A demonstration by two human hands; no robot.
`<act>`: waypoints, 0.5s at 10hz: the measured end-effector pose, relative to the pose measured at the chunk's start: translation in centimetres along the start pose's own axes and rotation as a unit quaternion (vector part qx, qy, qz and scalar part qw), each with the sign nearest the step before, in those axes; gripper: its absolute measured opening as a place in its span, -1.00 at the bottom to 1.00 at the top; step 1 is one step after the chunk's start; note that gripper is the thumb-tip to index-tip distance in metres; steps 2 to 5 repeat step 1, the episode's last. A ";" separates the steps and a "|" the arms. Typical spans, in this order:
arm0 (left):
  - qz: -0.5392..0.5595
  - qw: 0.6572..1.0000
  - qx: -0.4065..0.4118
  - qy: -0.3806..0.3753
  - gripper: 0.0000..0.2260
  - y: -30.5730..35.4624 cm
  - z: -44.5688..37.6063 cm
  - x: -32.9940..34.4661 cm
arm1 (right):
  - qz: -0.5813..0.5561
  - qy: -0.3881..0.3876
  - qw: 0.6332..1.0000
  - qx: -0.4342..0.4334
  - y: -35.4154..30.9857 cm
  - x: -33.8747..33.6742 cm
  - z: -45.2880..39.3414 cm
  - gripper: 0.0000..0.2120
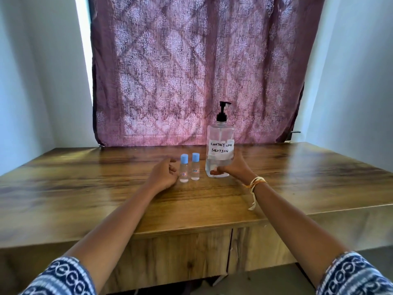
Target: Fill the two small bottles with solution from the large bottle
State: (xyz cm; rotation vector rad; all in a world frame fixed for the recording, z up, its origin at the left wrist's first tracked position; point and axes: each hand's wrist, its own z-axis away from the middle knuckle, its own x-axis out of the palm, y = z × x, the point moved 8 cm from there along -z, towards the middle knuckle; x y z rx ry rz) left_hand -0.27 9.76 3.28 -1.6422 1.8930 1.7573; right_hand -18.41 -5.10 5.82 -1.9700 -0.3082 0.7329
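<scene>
A large clear pump bottle point(220, 141) with a black pump and a white label reading "CONTACT LENS SOLUTION" stands upright on the wooden table point(106, 184). My right hand point(236, 168) grips its lower right side, fingers wrapped around the base. Two small clear bottles stand upright side by side to its left, both with blue caps on: the left one point(184, 168) and the right one point(195, 167). My left hand point(164, 174) rests on the table just left of the left small bottle, fingers curled and apart, holding nothing.
A patterned maroon curtain point(191, 71) hangs right behind the table's back edge. White walls stand on both sides. The table's front edge point(191, 229) runs near me, with cabinet doors below it.
</scene>
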 end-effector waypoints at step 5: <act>-0.042 0.996 0.063 0.050 -0.54 3.3 0.6 -2.0 | 0.062 0.022 0.997 -0.040 -0.9 -1.0 -1.5 -0.35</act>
